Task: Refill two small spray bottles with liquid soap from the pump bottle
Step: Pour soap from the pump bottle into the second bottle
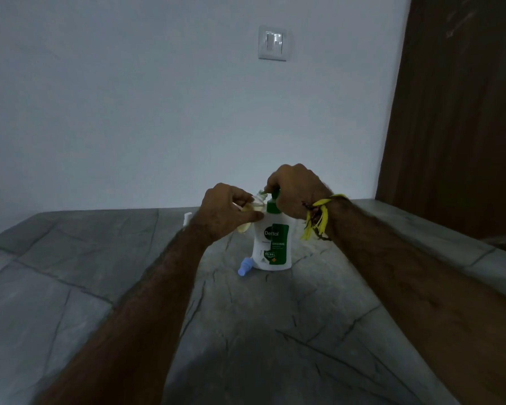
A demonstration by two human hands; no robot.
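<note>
Presently, the pump bottle (pixel 272 247) stands upright on the grey stone-patterned counter (pixel 275 331), and all positions below are given relative to it.

Right hand (pixel 295 190): curled over the green pump head at the top of the bottle, apparently pressing it down. The nozzle tip shows just to the left of the knuckles. A yellow thread band (pixel 319 217) is tied at that wrist.

Left hand (pixel 227 213): fingers and thumb pinched round a small clear spray bottle (pixel 250 211), held tilted against the upper left shoulder of the pump bottle, its open neck just under the nozzle. Yellowish liquid is visible in its lower part; the exact level cannot be read in this dim light.

Loose parts: a pale blue spray cap (pixel 245 266) lies on the counter, touching or just beside the lower left of the pump bottle's base. A white object (pixel 187 219) shows further left, behind the left wrist; it is mostly hidden and cannot be identified with confidence.

Assessment of progress: one small bottle is uncapped and being filled. Whether this is the first or second bottle cannot be determined. Outstanding at minimum: finish this fill and refit its cap.
</note>
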